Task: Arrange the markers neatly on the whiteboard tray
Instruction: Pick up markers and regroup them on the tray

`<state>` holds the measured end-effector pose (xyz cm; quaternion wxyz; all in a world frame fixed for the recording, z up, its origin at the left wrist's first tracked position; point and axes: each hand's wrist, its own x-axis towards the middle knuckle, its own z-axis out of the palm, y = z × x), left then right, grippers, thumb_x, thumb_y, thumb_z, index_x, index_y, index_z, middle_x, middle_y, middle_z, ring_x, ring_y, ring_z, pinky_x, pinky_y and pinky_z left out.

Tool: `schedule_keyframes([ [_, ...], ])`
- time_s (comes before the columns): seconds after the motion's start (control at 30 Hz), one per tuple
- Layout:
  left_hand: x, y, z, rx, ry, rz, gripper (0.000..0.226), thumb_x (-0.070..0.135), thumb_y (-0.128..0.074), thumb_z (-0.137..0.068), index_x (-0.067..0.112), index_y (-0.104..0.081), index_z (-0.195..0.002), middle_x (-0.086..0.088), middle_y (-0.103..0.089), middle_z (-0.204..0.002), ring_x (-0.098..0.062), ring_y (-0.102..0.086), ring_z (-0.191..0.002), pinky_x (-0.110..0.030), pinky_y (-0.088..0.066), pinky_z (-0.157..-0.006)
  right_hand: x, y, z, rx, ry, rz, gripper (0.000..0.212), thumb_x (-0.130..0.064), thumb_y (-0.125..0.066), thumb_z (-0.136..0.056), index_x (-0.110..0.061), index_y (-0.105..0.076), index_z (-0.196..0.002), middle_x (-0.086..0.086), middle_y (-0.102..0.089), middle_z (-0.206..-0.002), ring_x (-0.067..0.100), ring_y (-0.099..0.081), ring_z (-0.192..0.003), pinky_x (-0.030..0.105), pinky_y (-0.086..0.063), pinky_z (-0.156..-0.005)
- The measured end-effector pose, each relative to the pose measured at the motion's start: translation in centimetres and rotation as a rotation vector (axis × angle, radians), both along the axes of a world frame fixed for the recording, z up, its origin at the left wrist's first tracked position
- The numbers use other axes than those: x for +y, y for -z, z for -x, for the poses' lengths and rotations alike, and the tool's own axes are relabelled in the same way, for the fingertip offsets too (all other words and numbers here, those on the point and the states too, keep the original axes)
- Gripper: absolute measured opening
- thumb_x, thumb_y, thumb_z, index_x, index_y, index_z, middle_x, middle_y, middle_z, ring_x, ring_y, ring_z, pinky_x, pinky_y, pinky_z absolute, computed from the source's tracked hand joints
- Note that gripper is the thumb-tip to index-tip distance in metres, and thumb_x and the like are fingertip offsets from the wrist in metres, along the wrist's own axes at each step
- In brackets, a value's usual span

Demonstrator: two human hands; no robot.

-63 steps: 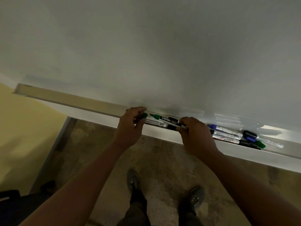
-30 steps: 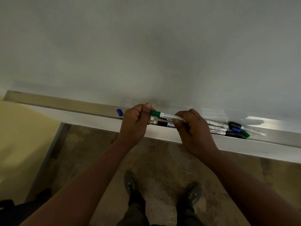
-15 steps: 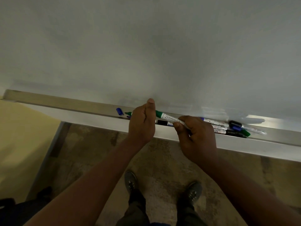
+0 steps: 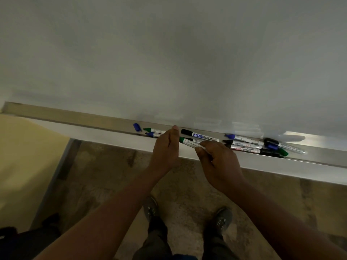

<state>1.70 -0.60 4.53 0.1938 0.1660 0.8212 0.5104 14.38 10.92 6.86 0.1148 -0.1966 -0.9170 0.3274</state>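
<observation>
Markers, green-capped one [image 4: 189, 142] first: held just above the front lip of the whiteboard tray [image 4: 75, 119], tilted, cap end toward the left hand. Right hand [image 4: 218, 162] pinches its white barrel between thumb and curled fingers [image 4: 199, 150], knuckles toward the camera, wrist below the tray's front edge. Likely held off the tray so it can be turned and laid parallel with the rest.

Left hand [image 4: 166, 147] stands edge-on at the tray lip, fingers pressed together and near straight, thumb tip [image 4: 175, 127] up; it touches the cap end, seemingly as a stop to square against. Whether it grips anything, cannot tell.

Left of that hand, in the tray: two markers [image 4: 155, 132] side by side, and a loose blue cap [image 4: 137, 127] beyond them. Right of it: a black-capped marker [image 4: 199, 135] alone, then a crossed heap [image 4: 262, 146] further along the tray, unsorted. Judgement: task partway.
</observation>
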Motion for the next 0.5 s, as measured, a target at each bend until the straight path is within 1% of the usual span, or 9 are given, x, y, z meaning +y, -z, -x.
schedule_keyframes([
  [0.03, 0.1, 0.2, -0.1, -0.071, -0.034, -0.002, 0.05, 0.045, -0.032, -0.104, 0.01, -0.053, -0.074, 0.0, -0.047, -0.063, -0.005, -0.045, -0.056, -0.024, -0.039, -0.058, 0.1, 0.4, 0.0, -0.003, -0.011, 0.006, 0.035, -0.045, -0.036, -0.099, -0.021, -0.061, -0.096, -0.006, -0.058, -0.083, 0.009, -0.052, -0.071, 0.037, -0.05, -0.06],
  [0.1, 0.0, 0.6, -0.2, -0.188, -0.073, 0.01, 0.051, 0.049, -0.034, -0.102, 0.008, -0.054, -0.078, -0.002, -0.047, -0.064, -0.009, -0.045, -0.058, -0.029, -0.039, -0.058, 0.4, 1.1, 0.2, -0.007, -0.049, 0.007, 0.024, -0.033, -0.041, -0.099, -0.021, -0.062, -0.104, -0.006, -0.059, -0.092, 0.01, -0.053, -0.08, 0.035, -0.051, -0.065],
  [0.17, -0.4, 0.8, 0.0, -0.29, -0.1, -0.006, 0.047, 0.046, -0.039, -0.102, 0.008, -0.058, -0.082, -0.003, -0.053, -0.064, -0.012, -0.049, -0.058, -0.03, -0.041, -0.056, 0.8, 1.9, 0.2, -0.052, -0.104, -0.043, 0.023, -0.025, -0.047, -0.098, -0.02, -0.064, -0.114, -0.004, -0.061, -0.099, 0.013, -0.053, -0.088, 0.031, -0.049, -0.07],
  [0.2, -0.7, 0.9, 0.2, -0.34, -0.118, -0.02, 0.043, 0.043, -0.043, -0.102, 0.007, -0.062, -0.087, -0.004, -0.058, -0.067, -0.011, -0.053, -0.058, -0.028, -0.045, -0.056, 1.1, 2.3, 0.2, -0.074, -0.123, -0.086, 0.025, -0.022, -0.05, -0.097, -0.019, -0.064, -0.118, -0.002, -0.062, -0.102, 0.015, -0.052, -0.092, 0.029, -0.047, -0.072],
  [0.27, -0.9, 1.1, 0.6, -0.417, -0.14, -0.058, 0.028, 0.033, -0.049, -0.101, 0.01, -0.065, -0.098, -0.007, -0.067, -0.08, -0.009, -0.061, -0.064, -0.022, -0.052, -0.059, 1.7, 2.9, 0.2, -0.104, -0.123, -0.173, 0.027, -0.019, -0.056, -0.095, -0.017, -0.064, -0.121, 0.0, -0.067, -0.103, 0.017, -0.051, -0.092, 0.029, -0.042, -0.073],
  [0.33, -0.8, 1.3, 0.9, -0.45, -0.139, -0.092, 0.016, 0.02, -0.053, -0.101, 0.011, -0.065, -0.106, -0.012, -0.069, -0.096, -0.012, -0.064, -0.072, -0.024, -0.057, -0.067, 2.5, 3.2, 0.5, -0.13, -0.079, -0.203, 0.025, -0.018, -0.059, -0.093, -0.017, -0.066, -0.117, 0.002, -0.069, -0.098, 0.017, -0.051, -0.088, 0.031, -0.042, -0.071],
  [0.37, -0.8, 1.4, 1.0, -0.418, -0.125, -0.084, 0.015, 0.015, -0.054, -0.1, 0.011, -0.064, -0.109, -0.012, -0.068, -0.102, -0.014, -0.065, -0.077, -0.026, -0.058, -0.072, 2.9, 3.3, 0.7, -0.141, -0.05, -0.206, 0.024, -0.017, -0.06, -0.093, -0.017, -0.066, -0.116, 0.003, -0.07, -0.096, 0.019, -0.053, -0.087, 0.032, -0.043, -0.07],
  [0.4, -0.7, 1.7, 1.2, -0.323, -0.09, -0.032, 0.016, 0.013, -0.055, -0.099, 0.01, -0.064, -0.113, -0.01, -0.068, -0.105, -0.016, -0.066, -0.082, -0.027, -0.058, -0.076, 3.4, 3.5, 0.8, -0.143, -0.018, -0.217, 0.023, -0.015, -0.061, -0.092, -0.016, -0.067, -0.114, 0.005, -0.071, -0.093, 0.022, -0.054, -0.086, 0.031, -0.043, -0.069],
  [0.5, -1.2, 2.8, 1.7, 0.093, 0.063, 0.206, 0.021, 0.01, -0.061, -0.095, 0.008, -0.066, -0.114, -0.006, -0.066, -0.106, -0.017, -0.063, -0.091, -0.029, -0.053, -0.085, 4.8, 3.9, 1.1, -0.132, 0.066, -0.268, 0.019, -0.008, -0.066, -0.088, -0.013, -0.068, -0.106, 0.01, -0.07, -0.084, 0.029, -0.058, -0.083, 0.031, -0.043, -0.062],
])
